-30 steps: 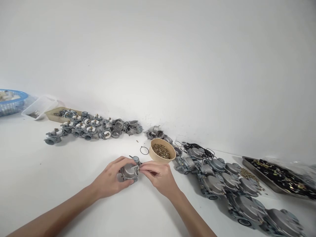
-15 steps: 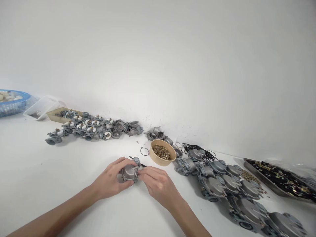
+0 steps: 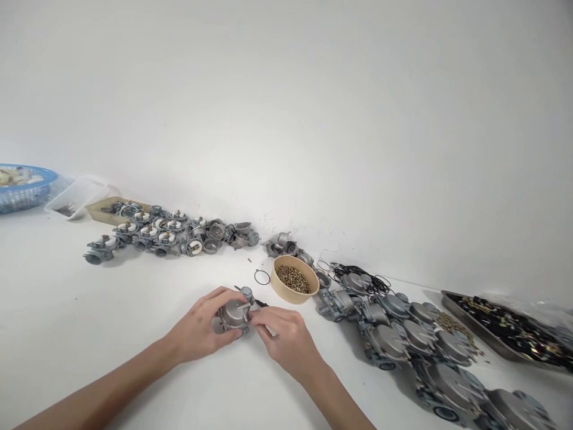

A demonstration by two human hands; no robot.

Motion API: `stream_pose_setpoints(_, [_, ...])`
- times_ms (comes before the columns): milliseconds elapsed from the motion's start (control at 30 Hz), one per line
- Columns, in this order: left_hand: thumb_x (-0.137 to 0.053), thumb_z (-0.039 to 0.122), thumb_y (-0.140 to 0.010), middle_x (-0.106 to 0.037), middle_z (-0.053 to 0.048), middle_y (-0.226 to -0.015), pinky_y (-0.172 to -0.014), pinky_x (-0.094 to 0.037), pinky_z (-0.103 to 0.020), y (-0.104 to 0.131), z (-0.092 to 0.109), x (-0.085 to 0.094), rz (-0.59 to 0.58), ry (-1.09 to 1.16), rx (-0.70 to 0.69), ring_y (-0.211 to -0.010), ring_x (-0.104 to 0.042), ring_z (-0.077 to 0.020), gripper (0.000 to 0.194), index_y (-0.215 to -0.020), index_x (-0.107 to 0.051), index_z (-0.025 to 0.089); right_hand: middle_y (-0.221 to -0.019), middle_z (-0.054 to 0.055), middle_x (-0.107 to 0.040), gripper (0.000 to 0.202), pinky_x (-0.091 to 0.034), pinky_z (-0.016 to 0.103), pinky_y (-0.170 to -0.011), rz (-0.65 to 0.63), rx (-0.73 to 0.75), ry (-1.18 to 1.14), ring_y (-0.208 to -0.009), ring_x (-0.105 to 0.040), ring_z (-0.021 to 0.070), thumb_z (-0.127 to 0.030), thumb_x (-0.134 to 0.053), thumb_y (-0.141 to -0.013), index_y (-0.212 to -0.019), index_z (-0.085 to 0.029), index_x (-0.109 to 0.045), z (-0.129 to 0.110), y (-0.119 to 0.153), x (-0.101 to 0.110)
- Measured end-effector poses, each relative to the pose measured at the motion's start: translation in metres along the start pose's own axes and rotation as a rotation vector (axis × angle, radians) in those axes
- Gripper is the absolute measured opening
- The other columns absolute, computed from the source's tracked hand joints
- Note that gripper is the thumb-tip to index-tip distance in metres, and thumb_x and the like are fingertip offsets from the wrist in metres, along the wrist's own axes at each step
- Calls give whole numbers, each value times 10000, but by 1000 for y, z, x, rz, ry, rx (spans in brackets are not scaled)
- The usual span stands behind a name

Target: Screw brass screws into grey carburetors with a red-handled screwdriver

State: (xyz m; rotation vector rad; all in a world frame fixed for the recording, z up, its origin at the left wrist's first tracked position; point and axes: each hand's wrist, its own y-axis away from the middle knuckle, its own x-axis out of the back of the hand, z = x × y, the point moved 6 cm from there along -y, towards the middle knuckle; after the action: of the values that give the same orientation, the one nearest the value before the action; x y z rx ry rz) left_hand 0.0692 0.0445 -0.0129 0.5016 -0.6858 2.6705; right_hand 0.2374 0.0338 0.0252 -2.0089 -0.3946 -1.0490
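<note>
My left hand (image 3: pixel 201 322) is wrapped around a grey metal carburetor (image 3: pixel 234 314), thumb in front and fingers over its top. The carburetor's round bowl cover faces up, just above the white table. At its right side, my right hand (image 3: pixel 280 333) has thumb and fingertips pinched together against the edge of the bowl. Whatever sits between those fingertips is too small and hidden to make out. A thin dark piece (image 3: pixel 261 304) shows just behind the right fingers. Beyond the hands stands a tan round bowl (image 3: pixel 283 294) of small brass-coloured screws (image 3: pixel 293 278), with a thin black ring gasket (image 3: pixel 262 277) beside it.
Several carburetors (image 3: pixel 389 340) with covers up stand on the right, near black gaskets (image 3: pixel 376 282), loose screws (image 3: pixel 452 325) and a metal tray (image 3: pixel 492 345). At the back left are carburetors with white floats (image 3: pixel 147 233), a tan tray (image 3: pixel 101 212) and a blue basket (image 3: pixel 27 190).
My right hand has shifted slightly, its fingers turning a little at the carburetor's right side and opening a gap below the forefinger. My left hand keeps its hold on the carburetor.
</note>
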Motion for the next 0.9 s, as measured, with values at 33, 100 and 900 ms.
stream_pose_setpoints(33, [-708, 255, -888, -635, -49, -1237, -959, -595, -396, 0, 0, 0, -2, -3, 1, -1097, -653, -237, 374, -1244, -603, 302, -886, 28, -808, 197, -613, 269, -710, 1, -42, -15, -778, -762, 170, -97, -568, -942, -893, -215, -718, 1, -1, 1])
stream_pose_setpoints(100, [-705, 261, -890, -635, -53, -1246, -957, -594, -398, 0, 0, 0, -6, -13, -5, -1104, -652, -241, 377, -1250, -601, 300, -830, 6, -798, 108, -593, 229, -639, -21, -141, -53, -699, -746, 147, -156, -622, -941, -904, -214, -706, 6, -4, 4])
stream_pose_setpoints(900, [-769, 233, -865, -625, -73, -1262, -954, -557, -371, -20, -9, -31, -146, 206, -131, -1101, -649, -240, 420, -1255, -625, 293, -956, 60, -696, 176, -540, 303, -669, 37, 11, 52, -807, -651, 172, -142, -522, -917, -959, -236, -665, -5, -74, 153])
